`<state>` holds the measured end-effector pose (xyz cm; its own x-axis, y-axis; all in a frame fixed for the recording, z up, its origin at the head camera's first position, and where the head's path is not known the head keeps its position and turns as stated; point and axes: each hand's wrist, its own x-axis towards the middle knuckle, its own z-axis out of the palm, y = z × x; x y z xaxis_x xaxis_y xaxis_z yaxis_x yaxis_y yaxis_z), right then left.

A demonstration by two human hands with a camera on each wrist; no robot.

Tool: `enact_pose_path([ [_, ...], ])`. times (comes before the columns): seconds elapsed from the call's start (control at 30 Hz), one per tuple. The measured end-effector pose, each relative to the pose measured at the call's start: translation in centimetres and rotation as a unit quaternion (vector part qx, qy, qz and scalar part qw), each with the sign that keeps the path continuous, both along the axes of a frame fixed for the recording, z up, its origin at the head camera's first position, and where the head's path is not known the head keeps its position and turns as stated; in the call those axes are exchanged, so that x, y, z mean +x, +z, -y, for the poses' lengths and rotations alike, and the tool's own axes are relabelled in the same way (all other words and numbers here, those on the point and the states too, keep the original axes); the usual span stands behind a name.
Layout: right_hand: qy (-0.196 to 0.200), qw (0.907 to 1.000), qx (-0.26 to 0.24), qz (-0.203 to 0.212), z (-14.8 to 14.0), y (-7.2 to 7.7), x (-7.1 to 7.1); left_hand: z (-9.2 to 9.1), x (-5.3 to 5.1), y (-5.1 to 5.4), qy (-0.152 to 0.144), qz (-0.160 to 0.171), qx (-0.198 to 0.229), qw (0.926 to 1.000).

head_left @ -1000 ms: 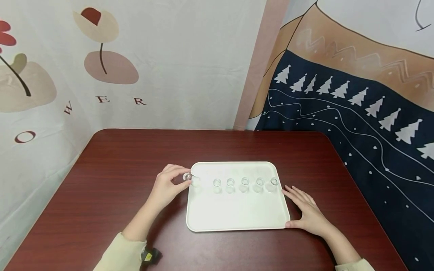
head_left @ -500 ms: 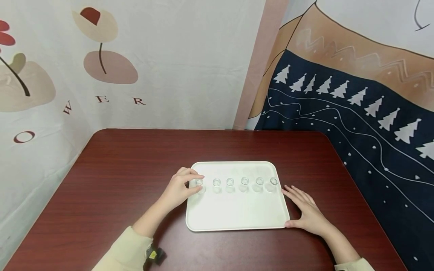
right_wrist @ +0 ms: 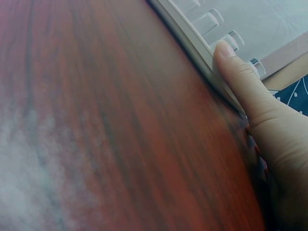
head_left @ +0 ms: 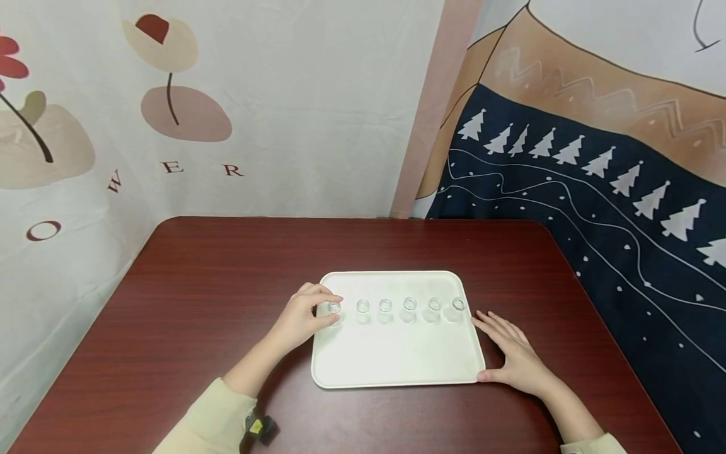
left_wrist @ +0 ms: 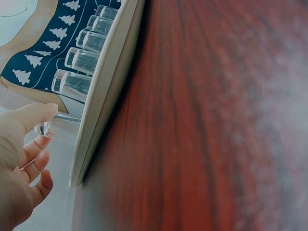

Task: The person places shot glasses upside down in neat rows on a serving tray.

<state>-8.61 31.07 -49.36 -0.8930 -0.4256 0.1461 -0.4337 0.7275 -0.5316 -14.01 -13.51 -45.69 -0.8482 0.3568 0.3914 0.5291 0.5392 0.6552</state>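
At the left end of a white tray (head_left: 397,366), my left hand (head_left: 300,318) pinches a small clear glass (head_left: 334,308) between thumb and fingers. In the left wrist view the left hand (left_wrist: 21,159) has its thumb on that glass (left_wrist: 44,127), which is partly hidden. Several similar glasses (head_left: 386,310) stand in a row to its right on the tray. My right hand (head_left: 518,359) lies at the tray's right edge, thumb near the front corner, fingers extended. The right wrist view shows the right thumb (right_wrist: 245,86) resting on the tray rim (right_wrist: 192,43).
The tray lies on a dark red-brown wooden table (head_left: 227,252). Behind the table hangs a pale cloth (head_left: 317,126) with flower shapes and letters; at the right is a navy cloth (head_left: 567,208) with white trees.
Compared with a second ago, my left hand has moved right with the glass, from beyond the tray's left edge to over the tray, in line with the others. The right hand has stayed put.
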Motion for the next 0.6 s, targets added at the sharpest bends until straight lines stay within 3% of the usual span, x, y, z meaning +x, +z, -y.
enact_pose_path([
  [0.33, 0.011, 0.9999, 0.001, 0.01, -0.3, 0.5, 0.1, 1.3, 0.3, 1.0, 0.014, 0.015, -0.01, 0.9997],
  [0.6, 0.007, 0.9996, 0.015, -0.024, -1.2, 2.7, -0.9, 5.2, 0.4, 2.4, 0.043, -0.001, -0.053, 0.9977],
])
